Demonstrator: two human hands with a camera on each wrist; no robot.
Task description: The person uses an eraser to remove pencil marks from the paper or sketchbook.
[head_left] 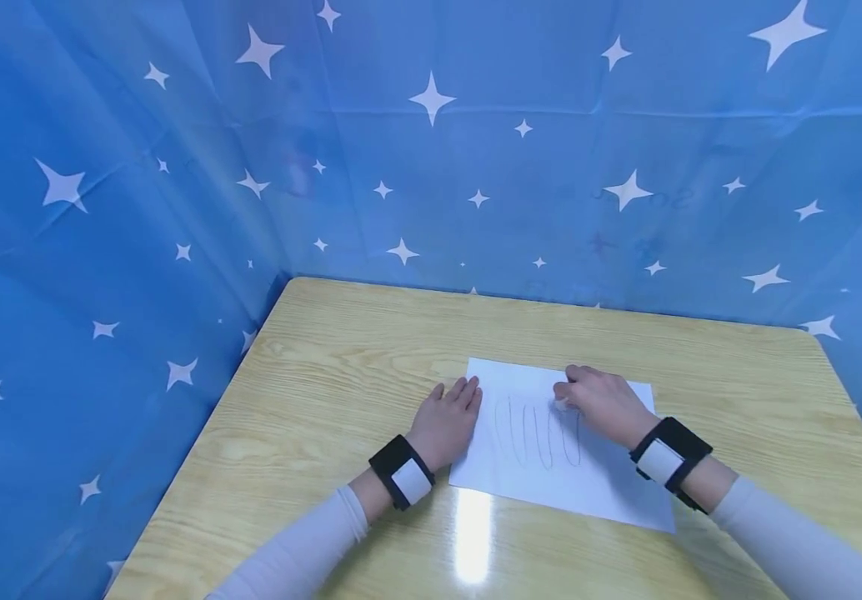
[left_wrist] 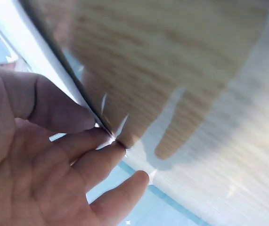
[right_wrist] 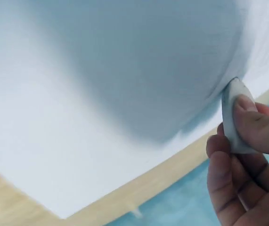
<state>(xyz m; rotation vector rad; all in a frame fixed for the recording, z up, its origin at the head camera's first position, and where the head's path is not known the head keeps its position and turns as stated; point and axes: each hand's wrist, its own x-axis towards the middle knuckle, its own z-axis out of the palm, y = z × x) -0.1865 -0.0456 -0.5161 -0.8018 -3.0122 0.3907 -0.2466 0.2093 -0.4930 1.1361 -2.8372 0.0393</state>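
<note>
A sheet of white paper (head_left: 596,492) lies on the wooden table, with a wavy row of thin pencil lines (head_left: 524,433) across its middle. My left hand (head_left: 446,421) rests flat over the paper's left edge, fingers straight. In the right wrist view, a white eraser (right_wrist: 229,115) is pinched between the thumb and fingers of my right hand (right_wrist: 252,155). Its darkened tip touches the paper near the upper right end of the pencil lines. In the head view the right hand hides most of the eraser.
The light wooden tabletop (head_left: 341,367) extends around the paper, with a bright reflection (head_left: 473,533) just in front of it. A blue curtain with white stars (head_left: 431,192) hangs behind the table and along its left side. Each wrist wears a black band (head_left: 401,471).
</note>
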